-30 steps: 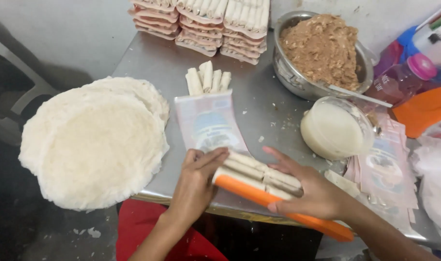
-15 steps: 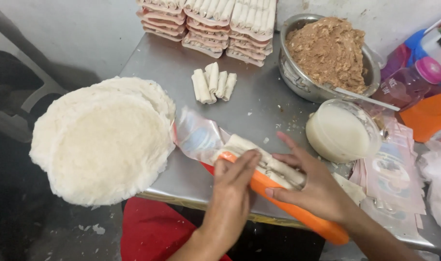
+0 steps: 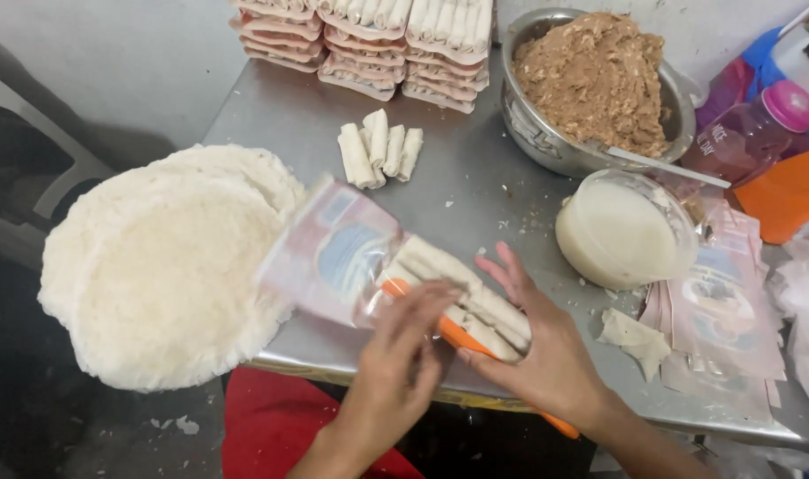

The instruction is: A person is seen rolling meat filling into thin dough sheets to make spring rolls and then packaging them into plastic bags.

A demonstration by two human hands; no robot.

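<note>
Head view: beside the stack of round wrappers (image 3: 156,266), the left hand (image 3: 404,355) is gripping a clear pouch (image 3: 333,253) over a row of rolls (image 3: 462,297), while the right hand (image 3: 546,346), fingers spread open, is steadying them on an orange tray (image 3: 457,337).

clear pouch (image 3: 338,253) with pink and blue print, tilted over the counter's (image 3: 271,115) near edge, white rolls half inside | flat pile of same pink-blue pouches (image 3: 719,310) at right, near edge | stacked roll packs (image 3: 369,40) at far edge | pink-capped bottle (image 3: 750,133) with label, far right
</note>
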